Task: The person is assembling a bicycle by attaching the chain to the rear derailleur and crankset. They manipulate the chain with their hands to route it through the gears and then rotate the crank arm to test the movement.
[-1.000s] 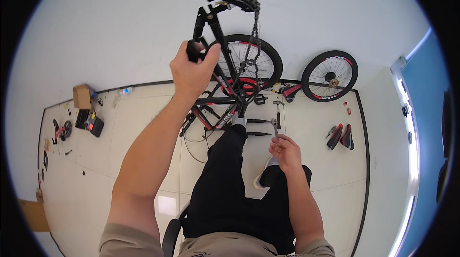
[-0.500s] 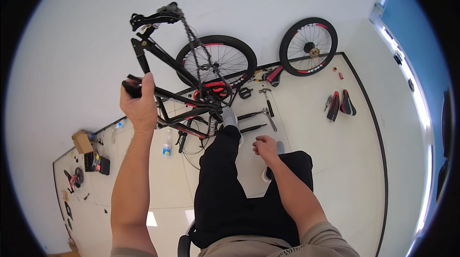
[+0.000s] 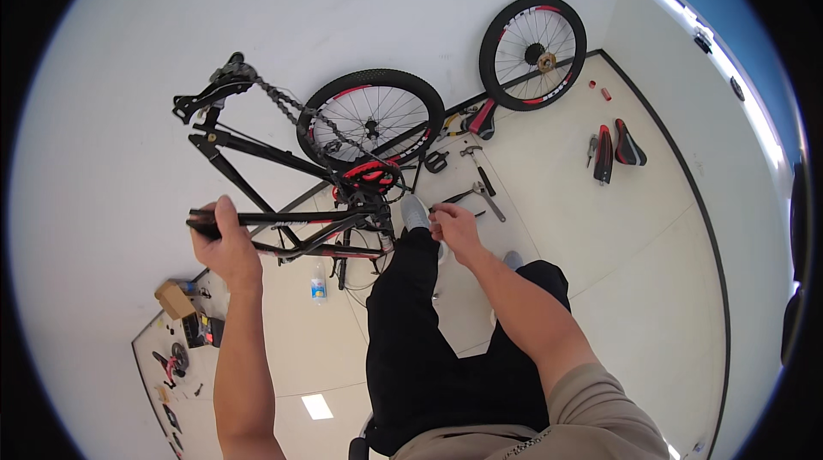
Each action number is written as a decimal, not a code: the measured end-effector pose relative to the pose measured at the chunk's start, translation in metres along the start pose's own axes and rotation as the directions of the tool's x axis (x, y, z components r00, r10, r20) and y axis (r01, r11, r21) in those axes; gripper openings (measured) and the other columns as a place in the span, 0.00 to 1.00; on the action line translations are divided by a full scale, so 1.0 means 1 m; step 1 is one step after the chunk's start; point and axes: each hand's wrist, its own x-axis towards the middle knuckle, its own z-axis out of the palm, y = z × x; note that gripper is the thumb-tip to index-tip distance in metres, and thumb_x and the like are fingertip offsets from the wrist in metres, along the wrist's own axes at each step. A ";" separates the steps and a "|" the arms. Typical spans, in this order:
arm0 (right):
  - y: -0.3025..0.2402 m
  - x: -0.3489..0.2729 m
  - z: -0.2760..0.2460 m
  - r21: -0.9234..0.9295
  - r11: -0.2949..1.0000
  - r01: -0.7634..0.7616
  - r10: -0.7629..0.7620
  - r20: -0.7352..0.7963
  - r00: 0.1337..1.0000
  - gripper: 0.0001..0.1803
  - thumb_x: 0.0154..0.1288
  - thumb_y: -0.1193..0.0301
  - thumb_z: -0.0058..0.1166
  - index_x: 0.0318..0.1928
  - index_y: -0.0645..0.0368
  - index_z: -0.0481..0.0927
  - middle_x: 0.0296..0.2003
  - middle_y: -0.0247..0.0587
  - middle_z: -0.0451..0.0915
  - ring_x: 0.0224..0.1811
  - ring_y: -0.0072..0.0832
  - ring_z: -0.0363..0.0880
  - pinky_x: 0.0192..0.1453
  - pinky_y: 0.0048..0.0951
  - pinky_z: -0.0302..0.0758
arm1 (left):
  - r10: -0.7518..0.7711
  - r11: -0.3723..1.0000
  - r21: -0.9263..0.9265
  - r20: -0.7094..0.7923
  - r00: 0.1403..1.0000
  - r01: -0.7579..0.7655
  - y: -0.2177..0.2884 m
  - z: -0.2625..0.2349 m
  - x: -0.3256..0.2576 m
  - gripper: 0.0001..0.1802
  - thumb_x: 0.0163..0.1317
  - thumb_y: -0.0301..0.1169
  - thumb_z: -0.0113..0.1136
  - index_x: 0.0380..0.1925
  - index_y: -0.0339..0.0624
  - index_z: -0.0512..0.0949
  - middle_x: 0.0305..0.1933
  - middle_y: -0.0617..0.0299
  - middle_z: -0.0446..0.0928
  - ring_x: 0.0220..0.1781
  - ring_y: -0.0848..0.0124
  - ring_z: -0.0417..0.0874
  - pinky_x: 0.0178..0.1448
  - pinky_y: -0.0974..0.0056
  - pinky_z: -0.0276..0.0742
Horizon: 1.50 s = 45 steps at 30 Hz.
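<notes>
A black bicycle frame (image 3: 244,151) with red-and-white markings stands tilted in front of me, without wheels. My left hand (image 3: 230,256) is wrapped round the near left end of one of its tubes. A chain (image 3: 287,104) hangs from the far end of the frame to the red-and-black crankset (image 3: 373,175). My right hand (image 3: 456,232) is closed by my left knee, just right of the crank area. Something small and dark shows at its fingertips; its kind is unclear. Under and beyond that hand lie long black-handled tools, partly hidden.
Two wheels (image 3: 533,55) (image 3: 370,121) lean against the wall. On the floor are a hammer (image 3: 478,170), an adjustable wrench (image 3: 489,201), a pedal (image 3: 436,161), saddles (image 3: 630,144), a bottle (image 3: 318,288) and an open cardboard box (image 3: 175,299). My feet are close to the frame.
My left hand has lowered the held end of the frame, and the frame has tipped down to the left. My right hand has moved forward and left to beside my knee. The view has shifted.
</notes>
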 end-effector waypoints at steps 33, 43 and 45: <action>0.025 0.092 0.076 -0.305 0.863 0.403 -0.408 0.048 0.912 0.22 0.56 0.83 0.45 0.53 0.65 0.73 0.47 0.59 0.81 0.53 0.51 0.79 0.59 0.41 0.74 | 0.030 1.000 0.000 0.006 1.000 -0.030 0.003 -0.012 -0.001 0.13 0.70 0.37 0.54 0.39 0.36 0.72 0.19 0.70 0.60 0.19 0.82 0.56 0.24 0.72 0.60; 0.024 0.090 0.079 -0.284 0.897 0.339 -0.331 0.075 0.941 0.22 0.55 0.83 0.46 0.53 0.66 0.73 0.47 0.54 0.81 0.52 0.46 0.80 0.59 0.38 0.74 | 0.057 0.998 0.015 0.135 0.989 -0.060 0.009 -0.020 -0.006 0.23 0.75 0.39 0.46 0.59 0.30 0.65 0.34 0.63 0.70 0.33 0.76 0.68 0.41 0.70 0.69; 0.022 0.091 0.076 -0.263 0.903 0.341 -0.329 0.090 0.940 0.22 0.55 0.84 0.45 0.53 0.66 0.73 0.47 0.54 0.81 0.52 0.45 0.80 0.60 0.38 0.74 | 0.135 0.990 0.019 0.103 0.985 -0.138 0.009 -0.013 -0.018 0.24 0.75 0.39 0.46 0.61 0.30 0.65 0.41 0.58 0.72 0.40 0.71 0.72 0.49 0.64 0.72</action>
